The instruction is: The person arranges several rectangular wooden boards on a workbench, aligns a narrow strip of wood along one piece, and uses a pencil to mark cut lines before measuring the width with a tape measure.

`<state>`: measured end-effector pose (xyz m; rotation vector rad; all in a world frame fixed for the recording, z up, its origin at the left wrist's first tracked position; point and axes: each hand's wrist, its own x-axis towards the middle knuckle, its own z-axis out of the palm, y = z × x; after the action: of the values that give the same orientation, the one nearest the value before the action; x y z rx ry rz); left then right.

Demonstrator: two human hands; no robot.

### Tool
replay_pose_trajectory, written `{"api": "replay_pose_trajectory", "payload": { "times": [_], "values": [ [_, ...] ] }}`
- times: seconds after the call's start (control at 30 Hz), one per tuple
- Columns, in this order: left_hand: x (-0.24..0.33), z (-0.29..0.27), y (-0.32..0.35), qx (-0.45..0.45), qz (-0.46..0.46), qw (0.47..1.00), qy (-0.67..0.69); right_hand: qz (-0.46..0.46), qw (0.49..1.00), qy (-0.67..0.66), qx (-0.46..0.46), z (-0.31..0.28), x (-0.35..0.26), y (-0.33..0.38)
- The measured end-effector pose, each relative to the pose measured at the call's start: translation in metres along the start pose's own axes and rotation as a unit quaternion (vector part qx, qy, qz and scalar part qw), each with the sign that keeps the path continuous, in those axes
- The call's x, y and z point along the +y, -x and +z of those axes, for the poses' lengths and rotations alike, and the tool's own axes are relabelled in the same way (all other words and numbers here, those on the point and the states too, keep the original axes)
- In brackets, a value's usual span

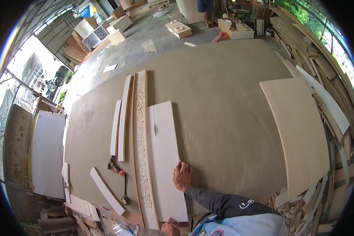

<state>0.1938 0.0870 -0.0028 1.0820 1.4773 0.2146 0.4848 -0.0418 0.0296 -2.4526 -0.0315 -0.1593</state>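
A white board (167, 157) lies lengthwise on the large brown worktable (224, 118), with a thin slit or gap near its far left part. My right hand (182, 176) has its fingers curled at the board's right edge. At the board's near end, my left hand (170, 228) grips the edge; part of it is cut off by the lower rim. Along the board's left side runs a long speckled strip (141, 137) with wooden edges. Farther left are two white strips, one longer (125, 118) and one shorter (115, 129).
A red-and-black hand tool (116, 167), a round tape measure (125, 200) and a slanted white strip (106, 190) lie on the left. A pale panel (299, 129) covers the right edge, beside stacked wood offcuts (322, 67). Another person's legs (206, 11) show beyond the table.
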Motion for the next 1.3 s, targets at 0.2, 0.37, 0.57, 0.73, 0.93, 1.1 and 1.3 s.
{"api": "replay_pose_trajectory", "payload": {
  "times": [0.2, 0.37, 0.57, 0.73, 0.93, 1.1, 1.3],
  "values": [
    [0.049, 0.071, 0.039, 0.006, 0.022, 0.999, 0.043, -0.007, 1.0, 0.001, 0.009, 0.012, 0.008, -0.049],
    [0.072, 0.118, 0.021, -0.024, 0.047, 0.997, 0.053, -0.004, 0.998, 0.047, 0.043, 0.018, 0.011, -0.105],
    [0.096, 0.157, 0.019, -0.009, 0.064, 0.996, 0.056, 0.006, 1.0, 0.007, 0.013, 0.02, 0.013, -0.147],
    [0.099, 0.161, 0.012, -0.058, 0.086, 0.993, 0.05, 0.018, 1.0, 0.014, -0.007, 0.015, 0.013, -0.126],
    [0.099, 0.158, 0.005, -0.055, 0.07, 0.995, 0.04, -0.002, 0.998, -0.041, -0.047, -0.003, 0.013, 0.03],
    [0.102, 0.161, 0.005, -0.02, 0.045, 0.999, 0.012, -0.004, 0.996, -0.054, -0.066, -0.014, 0.008, 0.044],
    [0.123, 0.203, 0.009, -0.024, 0.038, 0.998, 0.042, 0.012, 0.998, -0.047, -0.039, -0.011, 0.006, -0.002]
  ]
}}
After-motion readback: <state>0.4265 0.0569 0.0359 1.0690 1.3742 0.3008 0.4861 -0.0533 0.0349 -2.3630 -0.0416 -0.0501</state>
